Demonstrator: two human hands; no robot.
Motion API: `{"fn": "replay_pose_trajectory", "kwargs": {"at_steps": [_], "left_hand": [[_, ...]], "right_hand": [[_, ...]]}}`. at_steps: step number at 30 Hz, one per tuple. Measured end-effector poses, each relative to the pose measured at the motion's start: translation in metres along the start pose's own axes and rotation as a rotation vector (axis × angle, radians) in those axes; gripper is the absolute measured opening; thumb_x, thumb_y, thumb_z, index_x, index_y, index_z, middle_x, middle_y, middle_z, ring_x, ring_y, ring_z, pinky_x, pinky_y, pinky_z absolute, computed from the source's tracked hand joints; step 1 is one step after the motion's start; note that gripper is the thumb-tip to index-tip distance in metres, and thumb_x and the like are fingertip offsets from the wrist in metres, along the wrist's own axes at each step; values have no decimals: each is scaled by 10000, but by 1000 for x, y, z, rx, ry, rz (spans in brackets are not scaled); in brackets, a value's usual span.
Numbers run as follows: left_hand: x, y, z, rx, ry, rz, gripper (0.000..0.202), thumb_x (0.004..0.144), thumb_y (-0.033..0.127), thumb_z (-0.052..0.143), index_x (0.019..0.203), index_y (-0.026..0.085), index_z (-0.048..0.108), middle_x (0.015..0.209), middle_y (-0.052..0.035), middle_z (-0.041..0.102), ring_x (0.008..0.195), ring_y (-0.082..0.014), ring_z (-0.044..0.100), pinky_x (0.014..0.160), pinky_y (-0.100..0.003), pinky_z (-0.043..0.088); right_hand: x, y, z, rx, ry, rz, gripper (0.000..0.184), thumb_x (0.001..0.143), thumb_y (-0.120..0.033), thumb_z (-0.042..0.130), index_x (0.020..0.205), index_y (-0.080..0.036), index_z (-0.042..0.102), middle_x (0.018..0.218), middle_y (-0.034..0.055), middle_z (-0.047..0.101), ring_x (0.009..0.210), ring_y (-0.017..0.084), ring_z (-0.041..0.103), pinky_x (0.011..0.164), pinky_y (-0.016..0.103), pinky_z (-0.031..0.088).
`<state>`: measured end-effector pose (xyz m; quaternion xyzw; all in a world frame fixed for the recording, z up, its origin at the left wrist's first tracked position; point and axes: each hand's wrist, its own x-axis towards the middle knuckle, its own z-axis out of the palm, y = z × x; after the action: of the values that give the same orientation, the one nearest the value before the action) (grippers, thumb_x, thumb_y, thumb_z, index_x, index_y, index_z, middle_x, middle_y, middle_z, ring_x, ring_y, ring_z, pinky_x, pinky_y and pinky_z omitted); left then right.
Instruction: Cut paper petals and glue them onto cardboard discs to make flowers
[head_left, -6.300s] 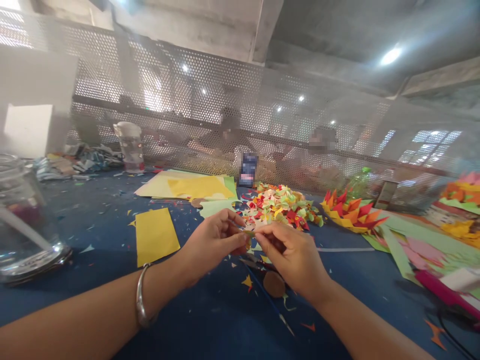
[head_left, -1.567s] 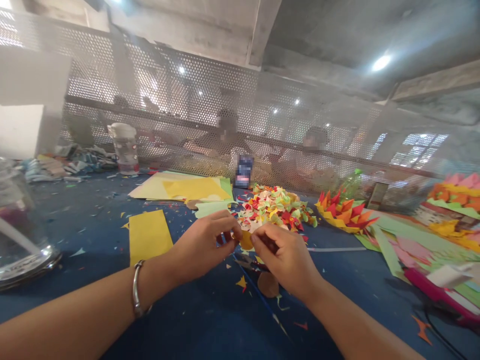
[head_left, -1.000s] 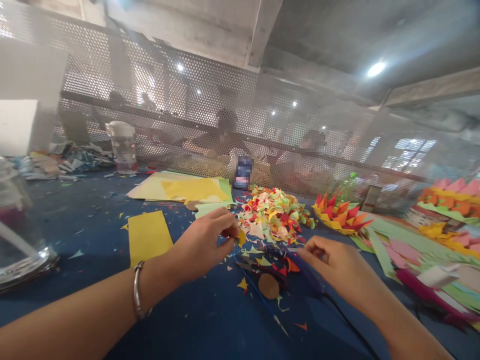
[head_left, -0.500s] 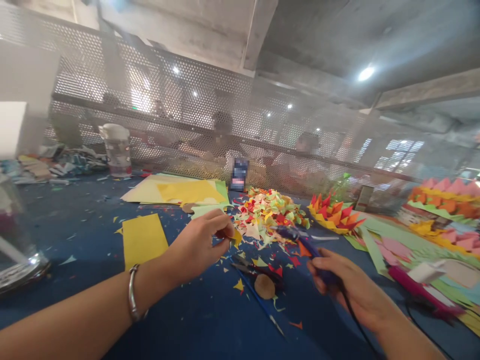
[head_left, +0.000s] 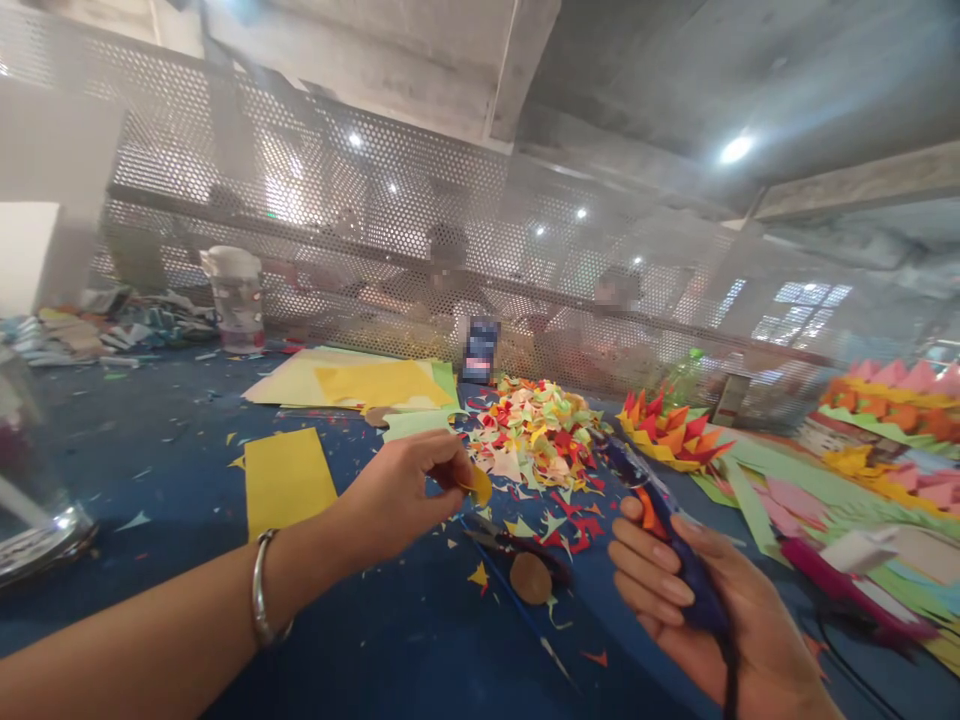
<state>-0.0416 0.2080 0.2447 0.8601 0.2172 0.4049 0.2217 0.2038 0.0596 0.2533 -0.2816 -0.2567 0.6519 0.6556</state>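
My left hand (head_left: 420, 475), with a silver bangle at the wrist, pinches a small curved piece of yellow paper (head_left: 478, 487) between thumb and fingertips. In my right hand (head_left: 682, 590) is a dark blue corded glue gun (head_left: 667, 530) with an orange trigger, its nozzle pointing up and left. Fingers wrap its handle, and the two hands are apart. Between and below them lie dark scissors (head_left: 499, 535), a round brown disc (head_left: 530, 578) and a thin blue brush-like stick (head_left: 525, 620). A yellow paper sheet (head_left: 289, 480) rests left of my left hand.
A heap of colourful paper scraps (head_left: 536, 430) sits beyond my hands. Behind are stacked paper sheets (head_left: 360, 380), a phone (head_left: 480, 350) and a perforated screen (head_left: 337, 220). Folded paper flowers (head_left: 675, 435) and a magenta device (head_left: 855, 590) are right; a cup (head_left: 236, 300) stands left.
My right hand has turned palm-up and moved slightly nearer, drawing the glue gun's nozzle away to the right. The yellow piece in my left hand has tilted and shows more of its face.
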Motion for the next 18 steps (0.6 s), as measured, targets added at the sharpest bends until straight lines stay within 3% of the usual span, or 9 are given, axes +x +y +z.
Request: {"fn": "replay_pose_trajectory", "kwargs": {"at_steps": [5, 8, 10, 13, 18], "left_hand": [[1, -2, 2, -80, -14, -41, 58, 737, 160, 558, 769, 193, 594, 779, -9, 658, 686, -118, 628, 674, -262, 542], [1, -2, 2, -93, -7, -50, 49, 744, 171, 560, 769, 196, 593, 781, -6, 665, 685, -115, 629, 678, -261, 547], [1, -2, 2, -108, -6, -46, 55, 746, 165, 562, 776, 198, 594, 796, -8, 665, 699, -115, 630, 690, -262, 551], [0, 0, 1, -95, -16, -17, 92, 738, 124, 555, 775, 197, 596, 799, -5, 647, 709, -113, 622, 691, -255, 545], [-3, 4, 0, -47, -30, 36, 165, 712, 64, 531, 776, 203, 594, 783, 8, 622, 704, -107, 598, 656, -236, 510]], "right_hand": [[-1, 2, 10, 1, -61, -76, 108, 804, -262, 689, 806, -158, 659, 658, -56, 366, 458, 46, 254, 425, 153, 368], [3, 6, 8, -143, -46, -102, 180, 812, -324, 682, 726, -170, 642, 665, -34, 418, 485, 64, 306, 463, 183, 382], [5, 11, 4, -336, 14, -111, 235, 820, -399, 673, 735, -180, 651, 636, -13, 471, 519, 96, 380, 505, 216, 400], [2, 19, 1, -653, 204, -154, 296, 808, -485, 677, 760, -192, 669, 593, 7, 549, 556, 143, 470, 530, 250, 403], [-6, 30, 2, -1054, 409, -246, 455, 751, -602, 669, 546, -198, 626, 627, 34, 601, 633, 197, 556, 592, 297, 444]]}}
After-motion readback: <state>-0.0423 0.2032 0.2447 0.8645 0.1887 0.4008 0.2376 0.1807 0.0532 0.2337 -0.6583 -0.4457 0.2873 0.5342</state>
